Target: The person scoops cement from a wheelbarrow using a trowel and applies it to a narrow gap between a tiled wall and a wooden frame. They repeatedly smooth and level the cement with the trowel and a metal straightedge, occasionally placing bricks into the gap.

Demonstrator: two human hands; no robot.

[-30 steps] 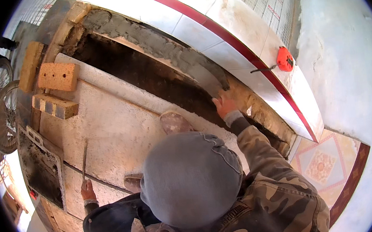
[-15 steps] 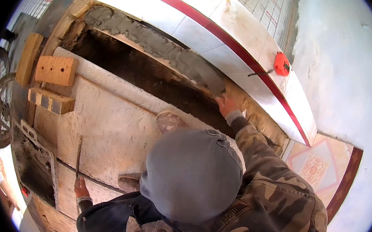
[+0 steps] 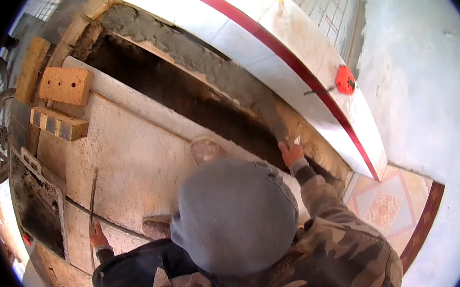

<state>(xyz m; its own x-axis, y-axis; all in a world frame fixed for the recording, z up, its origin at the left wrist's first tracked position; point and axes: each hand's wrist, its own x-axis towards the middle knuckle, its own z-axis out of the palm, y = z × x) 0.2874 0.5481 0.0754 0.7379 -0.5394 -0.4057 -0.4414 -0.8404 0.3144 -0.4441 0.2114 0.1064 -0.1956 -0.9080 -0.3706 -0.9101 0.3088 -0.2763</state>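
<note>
Along far side of dark trench (image 3: 170, 88), I see grey mortar strip (image 3: 196, 64) on ledge (image 3: 310, 131) below tiled wall (image 3: 266, 53). Right hand (image 3: 292, 153) at strip's near end, fingers curled; cannot tell what they pinch. Thin rod (image 3: 93, 196) runs against left hand (image 3: 97, 237); its finger closure unclear to me. Bricks (image 3: 66, 85) lie beyond, near mortar-smeared tray (image 3: 63, 223).
</note>
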